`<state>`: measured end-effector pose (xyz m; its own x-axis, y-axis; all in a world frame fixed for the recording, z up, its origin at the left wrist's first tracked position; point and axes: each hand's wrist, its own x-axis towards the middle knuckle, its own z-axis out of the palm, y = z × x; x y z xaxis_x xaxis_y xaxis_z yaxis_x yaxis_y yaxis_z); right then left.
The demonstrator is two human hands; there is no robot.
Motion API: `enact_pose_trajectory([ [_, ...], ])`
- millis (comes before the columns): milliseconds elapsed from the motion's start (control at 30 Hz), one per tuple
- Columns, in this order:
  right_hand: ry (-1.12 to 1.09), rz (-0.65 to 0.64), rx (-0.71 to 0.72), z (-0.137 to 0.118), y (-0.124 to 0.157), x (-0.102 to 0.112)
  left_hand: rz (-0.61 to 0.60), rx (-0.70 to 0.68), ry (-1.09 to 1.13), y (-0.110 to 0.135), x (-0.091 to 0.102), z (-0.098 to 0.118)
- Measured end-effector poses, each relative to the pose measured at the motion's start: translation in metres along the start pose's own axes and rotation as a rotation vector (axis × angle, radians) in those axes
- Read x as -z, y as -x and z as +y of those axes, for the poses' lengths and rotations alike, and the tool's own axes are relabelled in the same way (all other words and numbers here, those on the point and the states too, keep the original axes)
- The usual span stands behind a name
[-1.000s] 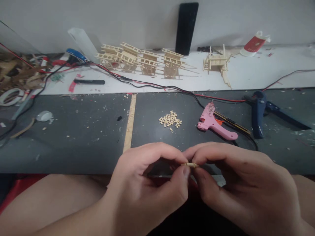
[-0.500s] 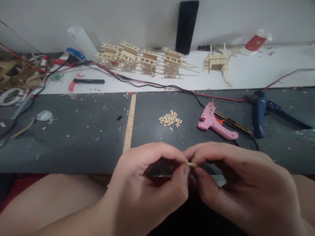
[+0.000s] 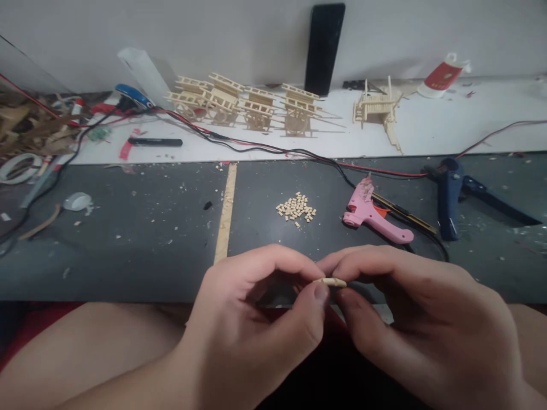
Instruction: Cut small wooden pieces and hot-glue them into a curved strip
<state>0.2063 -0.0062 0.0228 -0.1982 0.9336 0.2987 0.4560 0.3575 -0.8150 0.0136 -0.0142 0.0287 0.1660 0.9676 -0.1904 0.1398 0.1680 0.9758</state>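
Note:
Between both sets of fingertips, just past the table's near edge, is a small pale wooden piece (image 3: 332, 282). My left hand (image 3: 260, 313) pinches its left end between thumb and forefinger. At its right end, my right hand (image 3: 410, 313) has thumb and forefinger closed on it too. The fingers cover part of the piece, so its full shape is hidden. Beyond the hands, a heap of tiny wooden bits (image 3: 296, 208) lies on the dark grey tabletop (image 3: 171, 245). To the right of that heap rests a pink hot glue gun (image 3: 376, 213).
Several miniature wooden carts (image 3: 256, 105) stand on a white ledge (image 3: 333, 136) at the back, with another wooden model (image 3: 376, 108) to their right. A phone (image 3: 325, 48) leans on the wall. Blue cutters (image 3: 450, 196) lie right. A cable (image 3: 256, 149) crosses behind.
The wooden piece shows more of its length between the fingertips and sits slightly higher. My fingers have shifted a little around it; the rest stays put.

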Motion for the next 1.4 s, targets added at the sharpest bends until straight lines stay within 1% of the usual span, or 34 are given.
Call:
enact_pose_trajectory([
  [100,0.008,-0.008,-0.005,-0.001,-0.001,0.001,0.009,-0.030,-0.013,0.000,-0.001,0.000],
  [333,0.032,-0.013,-0.001,-0.002,-0.003,0.001,0.026,-0.043,-0.067,0.003,0.001,0.001],
  [533,0.004,-0.027,-0.033,0.001,0.003,0.002,-0.019,0.066,0.070,0.003,0.001,0.000],
  [700,-0.003,-0.050,-0.027,0.002,0.003,0.002,-0.011,0.090,0.097,0.002,0.001,-0.002],
  [767,0.021,-0.054,-0.016,0.002,0.002,0.003,-0.031,0.135,0.179,0.001,0.001,0.000],
  [867,0.071,-0.029,0.005,0.003,0.000,0.006,-0.067,0.259,0.382,-0.004,0.002,0.002],
  [933,0.087,-0.023,0.019,0.006,0.001,0.007,-0.055,0.343,0.479,-0.007,0.003,0.000],
  [1000,0.084,-0.021,0.023,0.009,0.003,0.005,-0.031,0.392,0.550,-0.010,0.004,-0.003],
  [1067,0.088,-0.004,0.012,0.014,0.005,0.003,-0.039,0.412,0.619,-0.012,0.004,-0.008],
  [1167,0.129,0.022,-0.014,0.017,0.008,0.000,-0.091,0.430,0.688,-0.012,0.004,-0.013],
  [1300,0.175,0.037,-0.027,0.016,0.005,0.001,-0.112,0.457,0.714,-0.011,0.004,-0.013],
  [1400,0.187,0.018,-0.015,0.013,0.003,0.004,-0.125,0.462,0.728,-0.012,0.003,-0.013],
])
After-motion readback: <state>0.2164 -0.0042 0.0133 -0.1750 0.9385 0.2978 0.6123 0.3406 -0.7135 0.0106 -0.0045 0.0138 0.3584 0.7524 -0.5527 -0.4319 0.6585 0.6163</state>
